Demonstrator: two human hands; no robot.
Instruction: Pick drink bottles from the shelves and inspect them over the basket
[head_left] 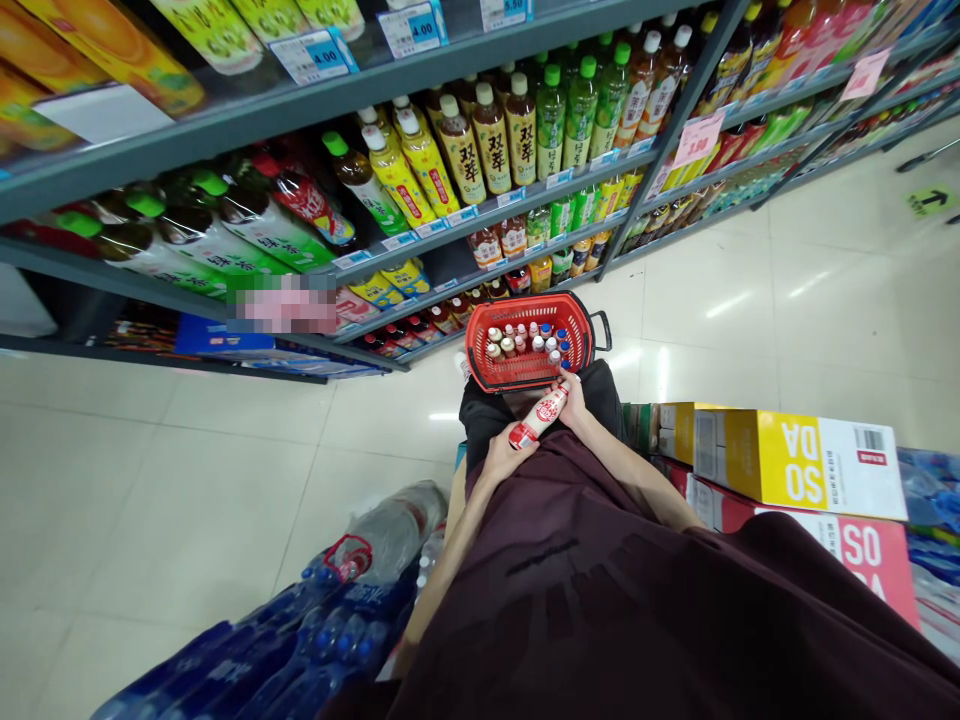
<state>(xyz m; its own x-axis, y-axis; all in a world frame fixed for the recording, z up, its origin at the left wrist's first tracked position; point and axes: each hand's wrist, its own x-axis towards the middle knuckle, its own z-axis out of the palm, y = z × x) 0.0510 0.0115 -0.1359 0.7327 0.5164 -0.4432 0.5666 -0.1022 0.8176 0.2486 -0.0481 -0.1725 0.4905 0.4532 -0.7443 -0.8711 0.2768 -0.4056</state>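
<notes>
Apparently for steadiness, just beside the red shopping basket point(480, 345), we hold the cream-and-red drink bottle point(540, 415) slantwise in 2 hands, left hand point(502, 456) fingers clamped on its near end, right hand point(573, 402) fingers on its far end.

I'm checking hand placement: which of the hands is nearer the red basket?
Right. The right hand is just by the red basket; the left hand is farther back, nearer the body.

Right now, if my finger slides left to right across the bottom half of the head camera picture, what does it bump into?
Blue bottle packs, left hand, cream-and-red bottle, right hand, yellow SODA box.
</notes>
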